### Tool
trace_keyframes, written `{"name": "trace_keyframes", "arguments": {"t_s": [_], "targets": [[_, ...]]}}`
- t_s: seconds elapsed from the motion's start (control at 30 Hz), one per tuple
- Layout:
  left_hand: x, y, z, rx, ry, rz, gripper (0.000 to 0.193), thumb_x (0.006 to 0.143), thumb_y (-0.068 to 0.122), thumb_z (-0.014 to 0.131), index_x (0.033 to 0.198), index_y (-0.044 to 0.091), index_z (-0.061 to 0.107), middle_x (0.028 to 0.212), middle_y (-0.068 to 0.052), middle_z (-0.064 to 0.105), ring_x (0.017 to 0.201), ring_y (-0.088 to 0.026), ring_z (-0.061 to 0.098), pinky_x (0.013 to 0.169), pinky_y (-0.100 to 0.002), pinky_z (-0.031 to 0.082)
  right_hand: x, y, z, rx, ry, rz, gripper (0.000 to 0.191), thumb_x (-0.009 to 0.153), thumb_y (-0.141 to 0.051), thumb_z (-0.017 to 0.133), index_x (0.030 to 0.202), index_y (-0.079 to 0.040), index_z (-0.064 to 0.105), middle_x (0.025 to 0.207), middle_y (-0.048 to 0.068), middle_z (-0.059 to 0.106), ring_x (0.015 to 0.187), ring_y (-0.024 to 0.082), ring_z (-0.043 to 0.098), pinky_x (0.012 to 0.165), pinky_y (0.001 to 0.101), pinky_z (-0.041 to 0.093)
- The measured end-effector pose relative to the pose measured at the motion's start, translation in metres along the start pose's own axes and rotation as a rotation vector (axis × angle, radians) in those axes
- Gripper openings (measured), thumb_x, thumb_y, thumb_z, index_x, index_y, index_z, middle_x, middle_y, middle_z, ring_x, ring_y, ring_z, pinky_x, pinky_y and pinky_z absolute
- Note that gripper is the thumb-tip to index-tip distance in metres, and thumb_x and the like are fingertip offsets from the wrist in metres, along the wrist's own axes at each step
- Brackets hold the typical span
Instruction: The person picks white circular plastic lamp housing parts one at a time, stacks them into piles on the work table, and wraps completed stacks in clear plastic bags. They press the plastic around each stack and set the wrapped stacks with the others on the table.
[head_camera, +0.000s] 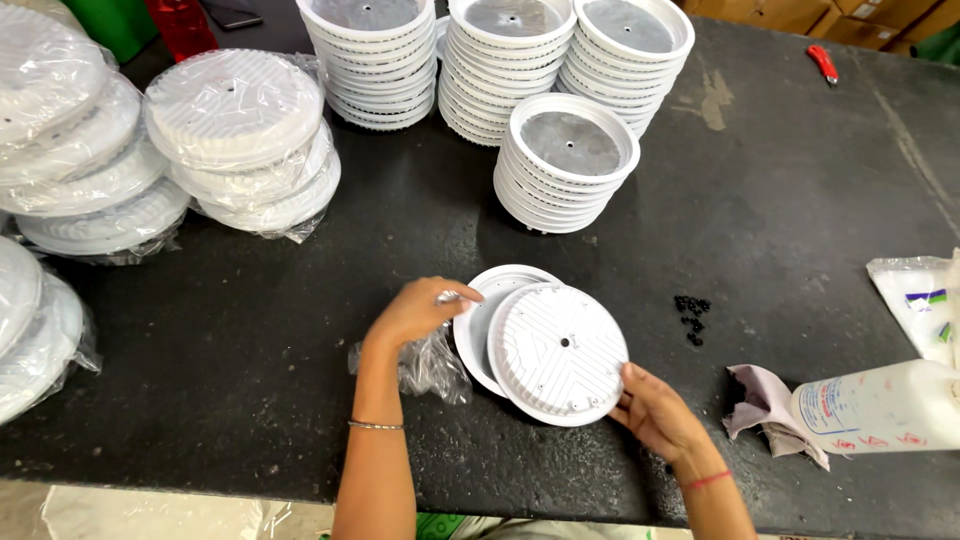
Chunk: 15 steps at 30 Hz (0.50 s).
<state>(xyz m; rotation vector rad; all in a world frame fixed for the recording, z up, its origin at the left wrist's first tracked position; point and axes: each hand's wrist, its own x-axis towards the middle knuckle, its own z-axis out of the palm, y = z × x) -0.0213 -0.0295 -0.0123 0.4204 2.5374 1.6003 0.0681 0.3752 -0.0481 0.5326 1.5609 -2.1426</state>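
Two round white plastic discs lie overlapped on the black table near its front edge. The upper disc (557, 352) shows its ribbed underside with a centre hole. My right hand (655, 413) holds its lower right rim. The lower disc (487, 300) peeks out on the left, and my left hand (418, 310) rests on its left rim, with something small and shiny at the fingertips. A crumpled clear plastic bag (432, 367) lies just below my left hand.
Stacks of white discs with grey centres (567, 165) stand at the back. Bagged white discs (240, 140) pile up at the left. Small black pieces (691, 318), a grey cloth (765, 405), a white bottle (880, 408) and a red tool (822, 63) lie to the right.
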Motion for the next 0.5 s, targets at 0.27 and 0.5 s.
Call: {"name": "trace_keyframes", "arguments": {"t_s": [0.27, 0.5], "targets": [[-0.008, -0.006, -0.024, -0.018, 0.376, -0.217, 0.025, 0.088, 0.021, 0.072, 0.111, 0.012, 0.076, 0.108, -0.01, 0.078, 0.105, -0.025, 0.074, 0.089, -0.036, 0.055, -0.029, -0.069, -0.041, 0.014, 0.032, -0.36, 0.027, 0.103, -0.025, 0.062, 0.117, -0.003, 0.068, 0.1, 0.009, 0.075, 0.084, 0.016, 0.07, 0.074, 0.0334, 0.059], [-0.003, 0.009, -0.012, 0.013, 0.338, -0.303, 0.03, 0.086, 0.028, 0.074, 0.112, 0.014, 0.076, 0.107, -0.011, 0.078, 0.101, -0.027, 0.075, 0.089, -0.036, 0.056, -0.058, -0.189, 0.074, -0.61, 0.279, -1.02, 0.024, 0.101, -0.007, 0.072, 0.124, -0.004, 0.065, 0.113, 0.005, 0.069, 0.099, 0.011, 0.064, 0.089, 0.0268, 0.052]]}}
